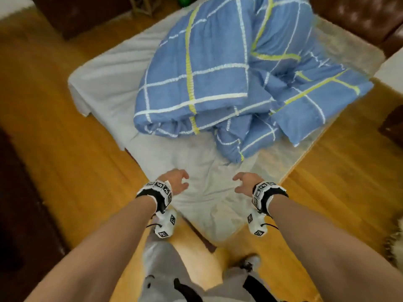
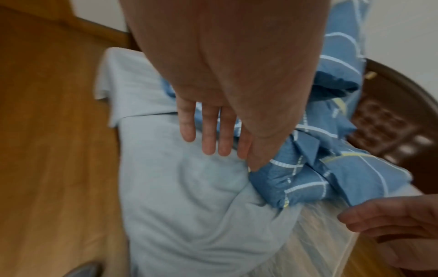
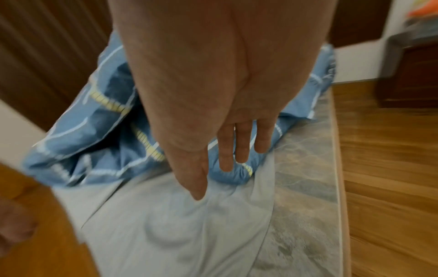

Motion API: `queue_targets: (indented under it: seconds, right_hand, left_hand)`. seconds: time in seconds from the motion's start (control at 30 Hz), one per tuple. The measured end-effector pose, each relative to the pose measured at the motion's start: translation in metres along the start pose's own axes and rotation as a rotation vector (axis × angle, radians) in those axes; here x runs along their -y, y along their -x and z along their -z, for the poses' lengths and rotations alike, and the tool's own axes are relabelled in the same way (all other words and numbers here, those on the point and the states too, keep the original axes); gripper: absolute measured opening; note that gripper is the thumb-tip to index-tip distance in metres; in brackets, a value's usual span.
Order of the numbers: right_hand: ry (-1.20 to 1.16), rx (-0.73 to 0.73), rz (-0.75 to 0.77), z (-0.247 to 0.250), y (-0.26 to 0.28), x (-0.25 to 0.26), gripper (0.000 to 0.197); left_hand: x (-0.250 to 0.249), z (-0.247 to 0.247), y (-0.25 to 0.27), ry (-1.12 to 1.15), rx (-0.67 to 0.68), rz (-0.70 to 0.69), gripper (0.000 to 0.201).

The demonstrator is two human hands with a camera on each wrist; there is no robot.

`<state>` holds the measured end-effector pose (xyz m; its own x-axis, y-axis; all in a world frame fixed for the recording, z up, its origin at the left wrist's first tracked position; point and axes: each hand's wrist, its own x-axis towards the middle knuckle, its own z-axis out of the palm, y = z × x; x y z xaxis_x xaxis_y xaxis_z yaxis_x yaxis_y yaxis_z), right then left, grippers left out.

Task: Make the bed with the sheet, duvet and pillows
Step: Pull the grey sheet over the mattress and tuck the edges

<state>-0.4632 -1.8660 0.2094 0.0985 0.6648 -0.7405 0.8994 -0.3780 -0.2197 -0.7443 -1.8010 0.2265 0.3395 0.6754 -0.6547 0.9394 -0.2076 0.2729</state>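
The bed runs lengthwise away from the person, its near corner pointing at them between their outstretched arms; part of the mattress lies bare along its right side, so the sheet does not yet cover it; the pale grey sheet lies rumpled over the near corner and along the left side, its creases running roughly along the bed's long axis, one loose end hanging off the near corner toward the wooden floor; the blue checked duvet sits heaped farther up the bed, beyond both hands, its nearest fold reaching toward the right side; no pillows show in any view; the left hand hovers over the sheet's left edge, fingers loosely spread and curved, grasping nothing; the right hand hovers just opposite it over the sheet's right part, likewise released and empty; the sheet lies directly below and ahead of both, about equally near to each, while its uncovered side is to the right; so I judge the coming move to be a two-handed grasp of the bunched cloth, drawn rightward across the bare mattress, with the right hand the nearer to that edge.
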Motion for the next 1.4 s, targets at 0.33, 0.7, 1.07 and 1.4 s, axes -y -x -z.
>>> queue_targets:
  seconds: [0.33,0.7,1.07,1.4]
  right_hand:
    - [0.258,0.189,0.211,-0.081,-0.083,-0.003,0.055]
    - [0.305,-0.237,0.306,-0.237,-0.208,-0.045,0.038]
    - [0.379,-0.122,0.579,-0.173,-0.131,-0.068,0.017]
    - [0.550,-0.044,0.565,-0.109,-0.003,-0.161,0.025]
  left_hand:
    - [0.003,-0.145,-0.009,0.067,0.099,0.188,0.047]
    - [0.017,-0.312,-0.153,0.026,-0.134,0.223,0.054]
    - [-0.032,-0.278,-0.047,0.509,-0.043,0.186,0.022]
    - [-0.185,-0.282,0.052,0.459,0.051,0.129,0.046]
